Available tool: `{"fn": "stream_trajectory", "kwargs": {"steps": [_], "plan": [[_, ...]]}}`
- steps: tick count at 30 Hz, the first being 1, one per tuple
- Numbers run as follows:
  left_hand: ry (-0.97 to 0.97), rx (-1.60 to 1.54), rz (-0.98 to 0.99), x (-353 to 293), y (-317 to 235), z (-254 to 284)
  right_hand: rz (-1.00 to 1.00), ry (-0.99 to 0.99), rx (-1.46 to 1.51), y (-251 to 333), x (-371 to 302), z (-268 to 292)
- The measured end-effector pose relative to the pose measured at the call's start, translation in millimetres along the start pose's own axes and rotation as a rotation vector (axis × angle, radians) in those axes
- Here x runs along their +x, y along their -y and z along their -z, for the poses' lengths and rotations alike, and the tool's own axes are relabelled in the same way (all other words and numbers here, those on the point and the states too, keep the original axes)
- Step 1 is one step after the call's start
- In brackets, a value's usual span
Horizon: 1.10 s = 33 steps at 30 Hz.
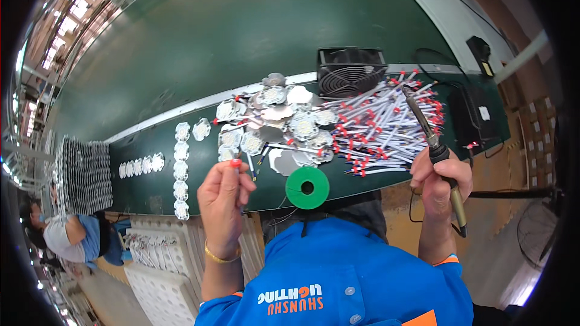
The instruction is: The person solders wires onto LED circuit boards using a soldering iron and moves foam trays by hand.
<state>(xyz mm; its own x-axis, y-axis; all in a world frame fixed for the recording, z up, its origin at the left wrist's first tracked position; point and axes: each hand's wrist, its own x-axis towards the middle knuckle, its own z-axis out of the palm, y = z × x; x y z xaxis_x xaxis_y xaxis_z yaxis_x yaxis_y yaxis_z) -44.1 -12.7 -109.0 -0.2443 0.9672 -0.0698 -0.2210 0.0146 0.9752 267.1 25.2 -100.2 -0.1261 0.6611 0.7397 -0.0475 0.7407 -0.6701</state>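
Observation:
My right hand (440, 180) is wrapped round the handle of a soldering iron (423, 119), whose tip points up and away over a heap of white wire leads (386, 127) with red ends. My left hand (222, 196) is raised at the table's near edge, thumb and fingers pinching a wire lead with a red end (235, 163); most of the lead is hidden by the fingers. Between my hands lies a green spool (293, 190) with thin wire trailing from it. Just beyond sits a loose pile of silvery, scallop-edged circuit boards (303, 125), some with leads lying on them.
A black fan (350, 75) stands behind the leads. At the right is a black box (464, 111) with a cable. Boards form a column (181, 170) and a short row (142, 165) at left, beside tall stacks (84, 175). Another person (66, 236) works far left.

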Motion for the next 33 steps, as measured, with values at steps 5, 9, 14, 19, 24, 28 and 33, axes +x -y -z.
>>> {"fn": "stream_trajectory", "kwargs": {"steps": [5,9,14,19,24,28,33], "plan": [[0.103,0.068,0.103,8.2,21.8,5.9,-0.06,0.155,0.086,-20.8,1.9,-34.2],[0.184,0.05,0.077,21.0,38.6,2.5,-0.019,0.269,0.067,-40.9,9.6,-55.2],[0.23,0.048,0.067,25.2,50.4,-1.2,0.122,0.389,-0.18,-61.2,20.1,-71.4],[0.307,0.113,0.075,27.8,52.1,-3.5,0.227,0.387,-0.307,-83.2,26.2,-92.1],[0.287,0.108,0.092,36.5,53.9,-13.7,0.308,0.324,-0.364,-96.7,29.6,-105.8],[0.281,0.051,0.069,40.2,57.0,-16.1,0.238,0.361,-0.259,-94.2,32.5,-108.3],[0.18,-0.038,0.044,43.2,64.7,-15.9,0.198,0.328,-0.233,-90.7,30.5,-114.1]]}}
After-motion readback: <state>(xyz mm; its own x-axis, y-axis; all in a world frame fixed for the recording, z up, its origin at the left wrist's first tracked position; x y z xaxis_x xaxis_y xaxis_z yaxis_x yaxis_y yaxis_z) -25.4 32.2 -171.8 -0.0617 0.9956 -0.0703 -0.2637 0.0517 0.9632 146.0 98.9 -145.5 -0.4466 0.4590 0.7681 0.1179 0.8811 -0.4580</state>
